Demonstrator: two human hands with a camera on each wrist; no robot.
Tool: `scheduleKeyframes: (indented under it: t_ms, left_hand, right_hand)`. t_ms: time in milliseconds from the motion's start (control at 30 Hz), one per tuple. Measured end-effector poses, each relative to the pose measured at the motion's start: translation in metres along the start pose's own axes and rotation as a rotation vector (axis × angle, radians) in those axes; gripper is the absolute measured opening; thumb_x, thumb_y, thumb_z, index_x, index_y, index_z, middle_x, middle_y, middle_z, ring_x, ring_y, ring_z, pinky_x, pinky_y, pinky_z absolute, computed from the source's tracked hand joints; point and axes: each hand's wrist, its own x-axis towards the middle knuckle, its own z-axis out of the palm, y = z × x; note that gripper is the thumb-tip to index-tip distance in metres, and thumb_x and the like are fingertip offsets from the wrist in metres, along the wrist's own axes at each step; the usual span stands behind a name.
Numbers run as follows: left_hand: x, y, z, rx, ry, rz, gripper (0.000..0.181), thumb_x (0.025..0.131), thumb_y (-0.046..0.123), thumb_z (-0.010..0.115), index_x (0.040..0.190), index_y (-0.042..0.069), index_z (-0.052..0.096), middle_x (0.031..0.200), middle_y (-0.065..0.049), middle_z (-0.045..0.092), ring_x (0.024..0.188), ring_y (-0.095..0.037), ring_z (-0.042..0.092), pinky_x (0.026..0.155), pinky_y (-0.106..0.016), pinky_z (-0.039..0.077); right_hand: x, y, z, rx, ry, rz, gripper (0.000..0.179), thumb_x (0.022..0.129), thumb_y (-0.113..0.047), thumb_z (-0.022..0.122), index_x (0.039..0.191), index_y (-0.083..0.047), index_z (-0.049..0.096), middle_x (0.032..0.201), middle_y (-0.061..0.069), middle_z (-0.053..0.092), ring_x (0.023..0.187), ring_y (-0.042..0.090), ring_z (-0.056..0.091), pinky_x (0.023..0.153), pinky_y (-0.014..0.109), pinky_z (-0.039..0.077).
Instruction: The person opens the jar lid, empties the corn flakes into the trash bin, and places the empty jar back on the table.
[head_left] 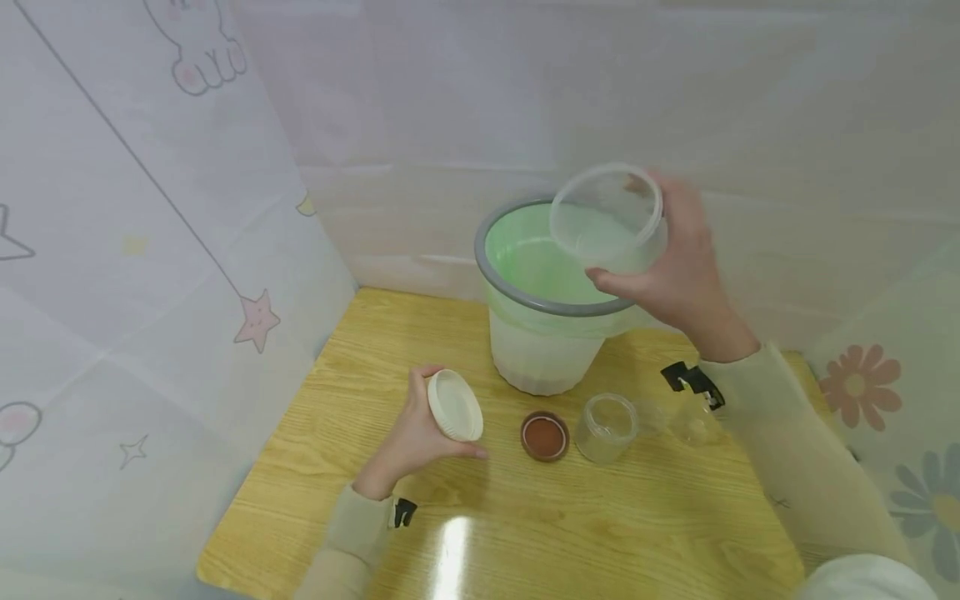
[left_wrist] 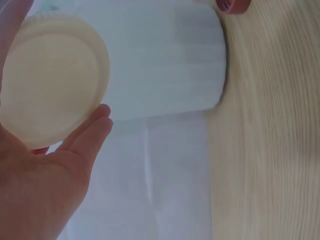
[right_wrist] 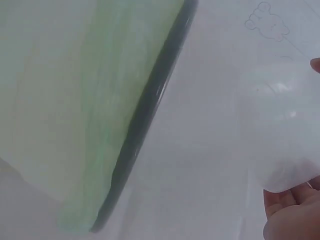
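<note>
My left hand [head_left: 417,437] grips a cream-coloured ridged lid [head_left: 455,406] over the left part of the table, its hollow side tipped up. In the left wrist view the lid [left_wrist: 55,80] lies between thumb and fingers. Up at the right, my right hand [head_left: 682,262] holds a clear plastic jar [head_left: 611,221] by its side, above the right rim of a bin. The jar's wide mouth tilts toward the head camera, and no contents show in it. The white bin [head_left: 547,358] has a green liner [head_left: 525,250] and a grey rim [head_left: 495,271].
A brown lid [head_left: 545,437] lies on the wooden table [head_left: 570,525] in front of the bin. Beside it stands a smaller clear jar [head_left: 607,429]. Further right are faint clear pieces [head_left: 693,425], hard to make out. Printed sheets [head_left: 420,100] hang behind and at the sides.
</note>
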Motion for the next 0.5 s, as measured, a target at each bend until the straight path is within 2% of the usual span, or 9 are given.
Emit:
scheduleKeyframes:
  t_ms: [133, 233, 367, 500]
  left_hand:
    - [0.002, -0.007, -0.011, 0.0, 0.011, 0.027, 0.127, 0.049, 0.021, 0.106, 0.143, 0.007, 0.021, 0.138, -0.014, 0.038, 0.123, -0.035, 0.047, 0.101, -0.056, 0.042]
    - [0.002, -0.01, -0.019, 0.001, 0.034, 0.017, 0.125, 0.05, 0.018, 0.106, 0.142, 0.007, 0.022, 0.138, -0.015, 0.038, 0.122, -0.036, 0.048, 0.1, -0.056, 0.044]
    - [0.003, -0.015, -0.029, 0.031, 0.069, -0.034, 0.121, 0.051, 0.023, 0.105, 0.142, 0.01, 0.026, 0.137, -0.014, 0.043, 0.121, -0.035, 0.05, 0.099, -0.055, 0.045]
    - [0.003, -0.021, -0.036, 0.06, 0.083, -0.082, 0.12, 0.052, 0.035, 0.104, 0.144, 0.011, 0.03, 0.134, -0.01, 0.048, 0.118, -0.033, 0.053, 0.095, -0.053, 0.049]
  right_hand:
    - [-0.011, -0.035, 0.008, 0.13, 0.01, 0.026, 0.095, 0.057, 0.009, 0.091, 0.14, 0.008, 0.044, 0.132, 0.021, 0.055, 0.122, 0.032, 0.049, 0.098, 0.036, 0.043]
    - [-0.019, -0.053, 0.015, 0.21, -0.002, 0.037, 0.098, 0.055, 0.016, 0.089, 0.138, 0.012, 0.037, 0.134, 0.024, 0.051, 0.124, 0.033, 0.047, 0.1, 0.035, 0.042]
    - [-0.03, -0.061, 0.025, 0.265, -0.036, 0.011, 0.106, 0.051, 0.019, 0.09, 0.141, 0.012, 0.034, 0.135, 0.026, 0.05, 0.128, 0.035, 0.046, 0.107, 0.037, 0.038]
    - [-0.041, -0.055, 0.041, 0.322, -0.061, -0.013, 0.109, 0.048, 0.018, 0.093, 0.141, 0.011, 0.037, 0.135, 0.026, 0.053, 0.126, 0.039, 0.05, 0.111, 0.041, 0.039]
